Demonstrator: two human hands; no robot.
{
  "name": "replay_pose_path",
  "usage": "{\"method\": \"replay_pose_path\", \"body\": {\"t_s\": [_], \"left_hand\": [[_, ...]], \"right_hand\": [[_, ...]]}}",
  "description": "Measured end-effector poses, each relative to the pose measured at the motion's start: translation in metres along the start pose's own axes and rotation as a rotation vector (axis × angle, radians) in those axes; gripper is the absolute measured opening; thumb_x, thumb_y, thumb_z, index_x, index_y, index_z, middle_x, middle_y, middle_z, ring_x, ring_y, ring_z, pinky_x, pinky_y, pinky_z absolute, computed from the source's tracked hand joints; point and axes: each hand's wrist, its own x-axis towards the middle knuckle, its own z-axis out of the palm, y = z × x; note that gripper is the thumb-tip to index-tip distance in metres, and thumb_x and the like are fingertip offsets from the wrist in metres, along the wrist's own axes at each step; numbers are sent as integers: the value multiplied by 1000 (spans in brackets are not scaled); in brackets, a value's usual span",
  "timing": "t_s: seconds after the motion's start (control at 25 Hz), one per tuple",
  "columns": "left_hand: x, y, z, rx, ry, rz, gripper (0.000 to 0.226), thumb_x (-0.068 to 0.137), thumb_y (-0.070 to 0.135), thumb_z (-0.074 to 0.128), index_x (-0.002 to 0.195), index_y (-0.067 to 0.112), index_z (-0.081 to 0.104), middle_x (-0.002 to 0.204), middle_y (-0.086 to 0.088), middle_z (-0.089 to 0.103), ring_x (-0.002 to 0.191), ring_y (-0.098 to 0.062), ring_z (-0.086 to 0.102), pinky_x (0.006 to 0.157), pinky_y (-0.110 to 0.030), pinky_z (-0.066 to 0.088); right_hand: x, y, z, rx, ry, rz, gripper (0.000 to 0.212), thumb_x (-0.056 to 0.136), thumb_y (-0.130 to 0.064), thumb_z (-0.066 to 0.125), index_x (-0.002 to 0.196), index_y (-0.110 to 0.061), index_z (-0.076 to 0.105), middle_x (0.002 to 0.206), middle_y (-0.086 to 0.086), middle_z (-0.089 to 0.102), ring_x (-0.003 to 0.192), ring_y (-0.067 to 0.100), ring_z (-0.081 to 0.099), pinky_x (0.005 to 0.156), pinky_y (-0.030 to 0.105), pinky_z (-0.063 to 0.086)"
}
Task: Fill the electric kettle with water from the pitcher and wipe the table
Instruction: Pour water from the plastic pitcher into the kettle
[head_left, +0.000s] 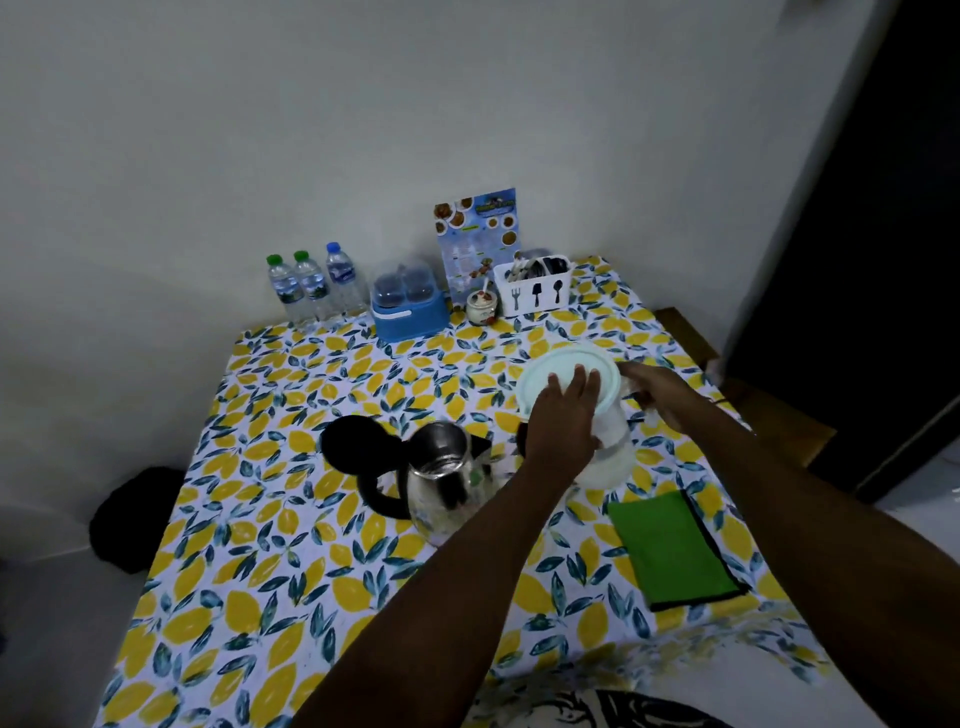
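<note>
A steel electric kettle (447, 478) stands mid-table with its black lid flipped open to the left and its black handle facing left. Just right of it stands a clear pitcher (615, 452) with water and a pale round lid (550, 371). My left hand (563, 421) lies flat against the pitcher's lid and near side, fingers spread. My right hand (660, 395) is wrapped around the pitcher's handle on the far right side. A folded green cloth (672, 551) lies on the table in front of the pitcher.
The table (311, 571) wears a lemon-print cover. Along the back wall stand three water bottles (311, 286), a blue container (408, 304), a small jar (480, 306), a menu card (475, 239) and a white cutlery holder (535, 291). A dark bag (135, 519) sits on the floor at left.
</note>
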Motion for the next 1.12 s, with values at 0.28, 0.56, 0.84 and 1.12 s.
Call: {"method": "replay_pose_path", "body": {"t_s": [0.28,0.56,0.84,1.12], "left_hand": [[72,67,50,112,-161,190,92,83,25,70,150,11,10,160,-12,15,143,-46,16,113,-51,25],[105,89,77,140,-124,296,83,78,11,72,146,7,27,155,-16,30,138,-49,28,106,-55,35],[95,79,84,37,49,359,60,80,22,70,135,11,48,145,-9,49,135,-34,42,104,-48,38],[29,8,49,-142,296,151,35,86,18,62,119,9,63,125,-9,65,119,-27,56,104,-43,45]], "right_hand": [[38,73,-97,175,200,53,23,84,-34,65,83,-12,65,58,5,40,47,14,35,49,30,28],[64,115,-129,267,209,2,21,83,-41,60,85,-27,76,73,9,49,60,16,42,55,30,35],[37,99,-134,2,322,-54,37,90,-40,58,93,-4,66,89,13,61,84,22,54,72,34,39],[-28,63,-73,-554,662,-726,28,89,-18,60,112,-2,61,114,19,64,110,28,56,96,34,41]]}}
